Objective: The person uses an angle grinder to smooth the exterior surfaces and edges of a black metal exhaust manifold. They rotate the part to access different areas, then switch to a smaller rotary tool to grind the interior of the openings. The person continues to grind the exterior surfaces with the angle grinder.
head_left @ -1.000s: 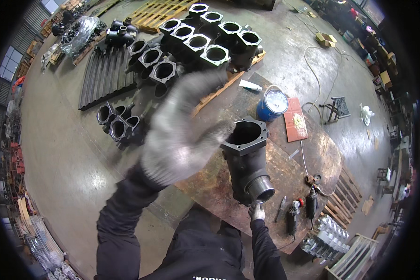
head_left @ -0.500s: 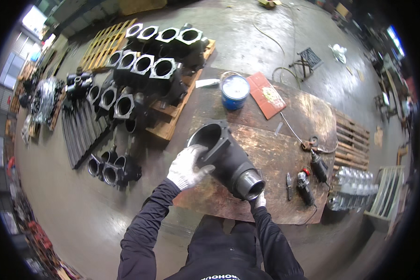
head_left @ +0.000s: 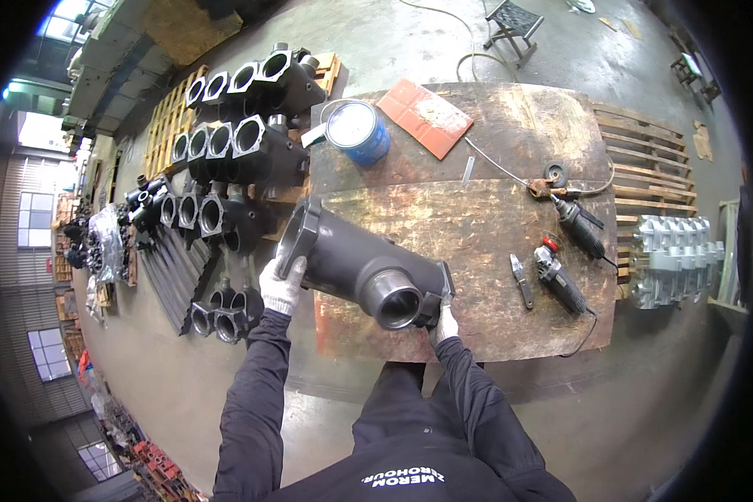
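A heavy black metal pipe casting (head_left: 343, 251) is held crosswise in front of me, over the near left part of the worktable. It has a flange at each end and a short bare-metal spout pointing toward me. My left hand (head_left: 281, 287), in a white glove, is closed on the flange at the left end. My right hand (head_left: 446, 320), gloved too, grips the right-end flange from the near side, with its fingers partly hidden behind it.
On the wooden worktable (head_left: 510, 142) are a blue can (head_left: 358, 134), an orange-red board (head_left: 427, 117), a utility knife (head_left: 522, 281), an angle grinder (head_left: 559, 276) and another corded power tool (head_left: 581, 227). Several black castings (head_left: 263, 159) stand on a pallet at left.
The casting has turned to lie more level, its left end moving left and its spout swinging toward me. My left hand has shifted from its side onto the end flange. My view has turned.
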The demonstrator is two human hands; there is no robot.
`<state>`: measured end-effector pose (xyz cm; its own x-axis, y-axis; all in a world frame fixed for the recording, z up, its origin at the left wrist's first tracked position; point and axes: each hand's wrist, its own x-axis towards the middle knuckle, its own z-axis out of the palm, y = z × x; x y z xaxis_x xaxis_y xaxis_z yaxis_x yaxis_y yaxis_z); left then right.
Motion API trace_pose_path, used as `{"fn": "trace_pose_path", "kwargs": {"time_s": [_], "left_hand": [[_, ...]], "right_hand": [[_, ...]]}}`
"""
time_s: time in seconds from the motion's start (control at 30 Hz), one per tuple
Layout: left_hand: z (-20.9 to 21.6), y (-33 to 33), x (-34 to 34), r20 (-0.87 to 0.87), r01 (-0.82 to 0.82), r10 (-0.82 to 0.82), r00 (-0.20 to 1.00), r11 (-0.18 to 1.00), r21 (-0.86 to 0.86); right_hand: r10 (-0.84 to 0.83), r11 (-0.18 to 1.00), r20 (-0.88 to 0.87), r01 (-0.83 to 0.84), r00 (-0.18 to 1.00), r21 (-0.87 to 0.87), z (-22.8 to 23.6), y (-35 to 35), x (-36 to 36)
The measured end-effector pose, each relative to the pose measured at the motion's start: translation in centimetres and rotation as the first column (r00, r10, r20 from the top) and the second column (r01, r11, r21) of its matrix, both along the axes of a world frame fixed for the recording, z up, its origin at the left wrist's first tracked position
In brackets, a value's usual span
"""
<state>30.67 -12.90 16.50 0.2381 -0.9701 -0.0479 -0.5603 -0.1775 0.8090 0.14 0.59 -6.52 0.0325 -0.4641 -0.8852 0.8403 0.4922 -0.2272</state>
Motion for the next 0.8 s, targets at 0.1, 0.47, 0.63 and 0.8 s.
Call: {"fn": "trace_pose_path", "kwargs": {"time_s": [0.1, 0.47, 0.63, 0.8], "left_hand": [[0.7, 0.5, -1.5, -0.011, -0.110, 0.109, 0.994, 0.994, -0.029], [-0.3, 9.1, -5.8, 0.141, -0.513, 0.494, 0.858, 0.842, 0.166], [-6.9, 6.6, -5.7, 0.310, -0.432, 0.314, 0.897, 0.770, 0.470], [-14.0, 6.9, -5.9, 0.171, -0.329, 0.290, 0.942, 0.682, 0.653]], "right_hand": [[0.027, 1.000, -0.038, -0.027, 0.999, -0.001, -0.1, -0.6, -0.4], [0.747, 0.649, -0.560, -0.573, 0.358, 0.500, 7.2, -1.0, -10.7], [0.828, 0.457, -0.561, -0.607, 0.023, 0.650, 10.7, -1.5, -15.4], [0.824, 0.352, -0.548, -0.626, -0.145, 0.696, 9.8, -5.8, -17.9]]}}
